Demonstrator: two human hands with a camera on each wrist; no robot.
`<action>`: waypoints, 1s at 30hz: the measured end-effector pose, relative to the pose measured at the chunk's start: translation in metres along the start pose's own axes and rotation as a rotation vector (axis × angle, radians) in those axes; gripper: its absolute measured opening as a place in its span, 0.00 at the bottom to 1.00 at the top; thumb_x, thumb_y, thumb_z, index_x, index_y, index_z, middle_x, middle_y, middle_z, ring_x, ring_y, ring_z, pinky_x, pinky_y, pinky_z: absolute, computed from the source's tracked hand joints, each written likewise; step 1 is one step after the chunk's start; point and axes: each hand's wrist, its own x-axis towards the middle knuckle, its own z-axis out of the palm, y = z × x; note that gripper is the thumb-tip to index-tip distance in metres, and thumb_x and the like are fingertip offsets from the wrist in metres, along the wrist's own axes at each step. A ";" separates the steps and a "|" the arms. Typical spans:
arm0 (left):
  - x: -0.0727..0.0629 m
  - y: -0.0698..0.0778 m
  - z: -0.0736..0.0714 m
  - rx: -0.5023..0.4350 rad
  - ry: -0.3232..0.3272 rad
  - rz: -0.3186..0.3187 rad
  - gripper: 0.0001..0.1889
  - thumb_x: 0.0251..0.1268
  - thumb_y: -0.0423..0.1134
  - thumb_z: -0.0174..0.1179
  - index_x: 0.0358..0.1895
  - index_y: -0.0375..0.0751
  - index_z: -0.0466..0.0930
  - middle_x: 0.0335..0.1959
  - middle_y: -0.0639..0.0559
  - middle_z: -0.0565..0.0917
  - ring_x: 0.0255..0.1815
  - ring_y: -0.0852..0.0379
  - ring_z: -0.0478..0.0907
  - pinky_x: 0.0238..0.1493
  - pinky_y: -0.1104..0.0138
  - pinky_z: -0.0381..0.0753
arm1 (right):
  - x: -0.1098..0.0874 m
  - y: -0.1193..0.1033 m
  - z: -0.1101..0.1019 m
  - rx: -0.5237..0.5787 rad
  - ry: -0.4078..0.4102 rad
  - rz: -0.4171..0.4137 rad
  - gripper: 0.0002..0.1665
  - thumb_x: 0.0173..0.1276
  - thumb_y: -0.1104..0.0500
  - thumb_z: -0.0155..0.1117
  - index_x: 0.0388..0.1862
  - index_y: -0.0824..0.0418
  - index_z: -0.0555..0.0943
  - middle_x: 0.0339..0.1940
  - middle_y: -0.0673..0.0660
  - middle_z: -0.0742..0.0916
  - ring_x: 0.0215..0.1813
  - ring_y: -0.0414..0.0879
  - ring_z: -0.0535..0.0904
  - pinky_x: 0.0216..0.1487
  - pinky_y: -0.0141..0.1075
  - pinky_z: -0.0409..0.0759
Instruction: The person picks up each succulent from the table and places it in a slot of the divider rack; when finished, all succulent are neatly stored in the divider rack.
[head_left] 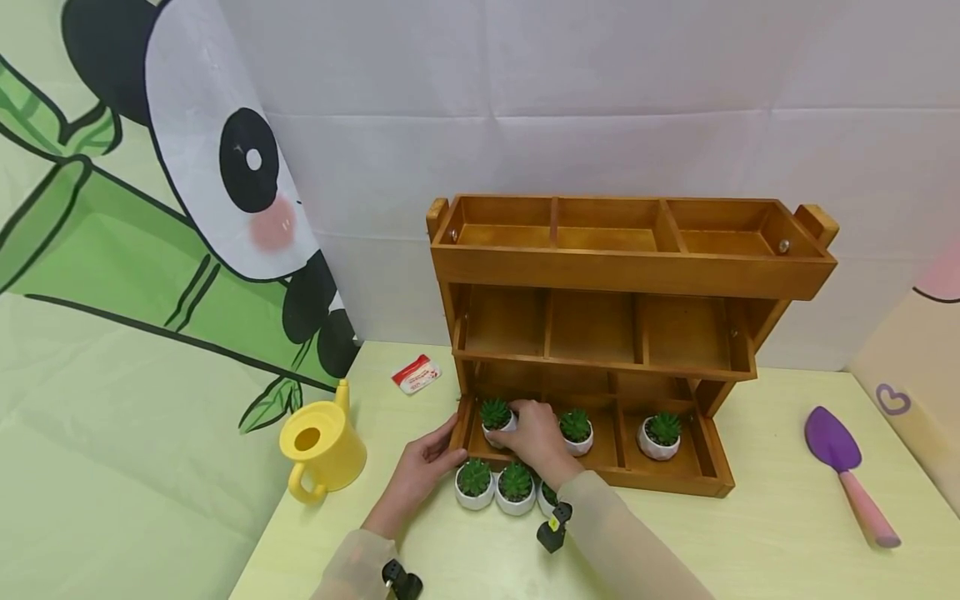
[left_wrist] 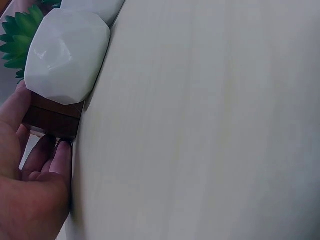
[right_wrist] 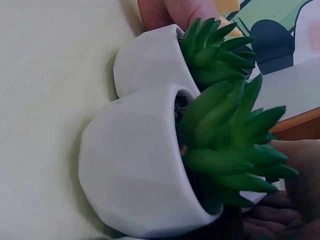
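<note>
The right hand [head_left: 534,432] pinches a potted plant [head_left: 495,421] between thumb and fingers, gripping the white pot from its right side. This plant stands upright at the left compartment of the bottom tray [head_left: 675,481] of the wooden shelf [head_left: 633,275]; whether its base touches the tray floor cannot be told. The second plant [head_left: 576,432] sits in the middle compartment, just beyond the right hand; the third plant [head_left: 661,435] sits in the right compartment, apart from it.

The left hand [head_left: 420,468] is at the tray's front left corner, thumb at the front and fingers along the outer side; whether it grips or only rests there cannot be told. Three more plants [head_left: 515,489] stand in a row on the table [head_left: 465,562], between the left hand and the right wrist, which partly hides the rightmost.
</note>
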 end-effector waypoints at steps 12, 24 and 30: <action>0.000 -0.001 0.000 -0.012 -0.011 0.021 0.34 0.71 0.34 0.69 0.78 0.51 0.71 0.76 0.54 0.71 0.76 0.51 0.67 0.73 0.58 0.70 | 0.000 -0.009 -0.004 -0.055 -0.028 0.058 0.36 0.57 0.49 0.86 0.56 0.71 0.85 0.50 0.65 0.89 0.53 0.61 0.85 0.57 0.54 0.86; 0.001 0.000 -0.001 -0.001 -0.015 0.013 0.33 0.72 0.34 0.69 0.78 0.51 0.71 0.77 0.54 0.71 0.76 0.50 0.68 0.72 0.59 0.72 | -0.002 -0.010 -0.007 -0.089 -0.048 0.034 0.30 0.55 0.52 0.86 0.49 0.70 0.86 0.42 0.62 0.89 0.46 0.58 0.86 0.51 0.52 0.88; 0.000 0.001 0.000 -0.019 -0.010 0.005 0.34 0.70 0.35 0.70 0.78 0.51 0.72 0.77 0.55 0.71 0.76 0.51 0.67 0.72 0.59 0.70 | -0.003 -0.009 -0.006 -0.081 -0.043 0.040 0.34 0.56 0.53 0.86 0.55 0.71 0.85 0.46 0.64 0.89 0.50 0.60 0.85 0.54 0.53 0.87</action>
